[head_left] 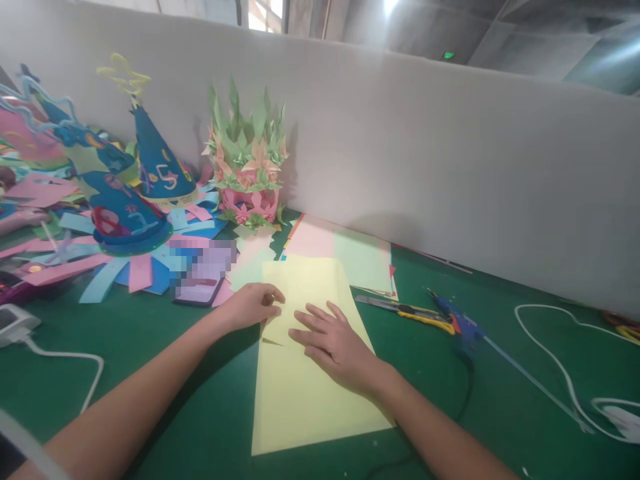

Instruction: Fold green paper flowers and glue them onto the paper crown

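A sheet of yellow paper (320, 400) lies lengthwise on the green table in front of me. My left hand (253, 307) is at its left edge, with thumb and fingers curled in a pinch on the paper there. Just below those fingers a short dark slit or fold shows in the sheet. My right hand (333, 340) rests flat on the middle of the paper, its fingers spread and holding nothing. The far end of the yellow sheet overlaps a stack of pink and pale green paper (363, 257).
Right of the paper lie a utility knife (410, 311) and a blue glue gun (460, 320) with a glue stick. White cables run at both sides. A phone (203, 277), blue cone hats (160, 163), a paper-flower crown (250, 167) and scraps crowd the left. A pale partition (450, 167) stands behind.
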Action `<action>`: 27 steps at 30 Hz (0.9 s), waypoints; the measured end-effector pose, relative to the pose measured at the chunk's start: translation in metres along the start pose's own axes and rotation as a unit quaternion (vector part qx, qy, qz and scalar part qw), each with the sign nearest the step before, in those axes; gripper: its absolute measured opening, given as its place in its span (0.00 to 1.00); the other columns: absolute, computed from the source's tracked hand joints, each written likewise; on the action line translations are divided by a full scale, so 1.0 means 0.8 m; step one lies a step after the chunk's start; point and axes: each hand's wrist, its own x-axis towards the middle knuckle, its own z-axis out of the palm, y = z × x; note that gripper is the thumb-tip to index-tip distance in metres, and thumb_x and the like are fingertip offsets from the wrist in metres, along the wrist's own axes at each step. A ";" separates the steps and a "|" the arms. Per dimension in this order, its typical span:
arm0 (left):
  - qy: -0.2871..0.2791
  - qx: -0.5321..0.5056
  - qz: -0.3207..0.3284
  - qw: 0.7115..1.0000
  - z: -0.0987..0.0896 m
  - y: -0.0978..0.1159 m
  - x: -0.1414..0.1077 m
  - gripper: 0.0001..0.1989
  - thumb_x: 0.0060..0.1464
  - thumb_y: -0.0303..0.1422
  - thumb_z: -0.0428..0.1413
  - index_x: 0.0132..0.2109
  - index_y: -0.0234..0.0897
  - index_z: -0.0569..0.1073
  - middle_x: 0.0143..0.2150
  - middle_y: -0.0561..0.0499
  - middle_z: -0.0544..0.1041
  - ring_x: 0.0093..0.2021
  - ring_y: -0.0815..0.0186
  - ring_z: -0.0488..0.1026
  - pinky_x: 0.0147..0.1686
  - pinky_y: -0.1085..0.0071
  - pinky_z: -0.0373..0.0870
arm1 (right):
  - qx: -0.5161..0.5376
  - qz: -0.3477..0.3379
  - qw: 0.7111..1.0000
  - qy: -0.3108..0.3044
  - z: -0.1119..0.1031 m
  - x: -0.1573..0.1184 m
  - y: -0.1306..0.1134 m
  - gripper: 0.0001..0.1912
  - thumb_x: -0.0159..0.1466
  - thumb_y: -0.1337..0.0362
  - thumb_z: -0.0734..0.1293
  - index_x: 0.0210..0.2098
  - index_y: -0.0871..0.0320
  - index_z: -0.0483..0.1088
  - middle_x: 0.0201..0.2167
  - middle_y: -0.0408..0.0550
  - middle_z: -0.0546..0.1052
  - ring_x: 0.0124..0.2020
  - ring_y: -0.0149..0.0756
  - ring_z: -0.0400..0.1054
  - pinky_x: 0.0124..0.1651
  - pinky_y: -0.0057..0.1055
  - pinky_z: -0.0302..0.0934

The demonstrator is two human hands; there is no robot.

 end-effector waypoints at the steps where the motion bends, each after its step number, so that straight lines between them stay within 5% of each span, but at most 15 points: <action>1: 0.008 0.010 0.000 1.000 0.000 0.001 0.000 0.11 0.44 0.38 0.54 0.34 0.38 0.75 0.21 0.55 0.71 0.22 0.66 0.68 0.23 0.73 0.60 | 0.000 0.000 1.000 -0.001 0.000 0.000 0.000 0.18 0.67 0.60 0.53 0.55 0.41 0.62 0.61 0.39 0.58 0.63 0.41 0.45 0.62 0.51 0.32; 9: 0.041 0.034 0.012 0.999 0.004 0.004 -0.001 0.08 0.46 0.36 0.52 0.28 0.39 0.73 0.18 0.54 0.72 0.20 0.65 0.68 0.23 0.72 0.61 | -0.001 0.004 1.000 -0.011 -0.001 0.000 0.001 0.18 0.68 0.59 0.53 0.55 0.40 0.61 0.62 0.37 0.57 0.64 0.40 0.43 0.62 0.51 0.32; 19: 0.051 0.199 0.054 0.977 0.010 0.010 -0.004 0.10 0.50 0.29 0.46 0.32 0.36 0.73 0.29 0.50 0.75 0.30 0.66 0.70 0.28 0.73 0.61 | 0.067 0.018 0.997 -0.021 -0.006 -0.001 0.006 0.19 0.66 0.54 0.56 0.56 0.44 0.61 0.63 0.41 0.55 0.64 0.42 0.42 0.63 0.52 0.29; 23: 0.060 0.248 0.059 0.965 0.016 0.015 -0.005 0.10 0.49 0.26 0.47 0.33 0.35 0.72 0.30 0.48 0.75 0.31 0.65 0.70 0.30 0.72 0.62 | 0.125 0.025 0.992 -0.010 -0.011 0.002 0.020 0.20 0.67 0.55 0.53 0.55 0.48 0.63 0.61 0.43 0.60 0.63 0.38 0.47 0.64 0.47 0.34; 27: 0.056 0.257 0.048 0.964 0.016 0.021 -0.006 0.10 0.49 0.25 0.46 0.33 0.34 0.72 0.32 0.47 0.75 0.33 0.63 0.70 0.33 0.70 0.63 | 0.078 0.018 0.996 0.028 -0.009 0.005 0.034 0.18 0.67 0.61 0.54 0.55 0.52 0.64 0.59 0.45 0.62 0.60 0.37 0.52 0.62 0.43 0.45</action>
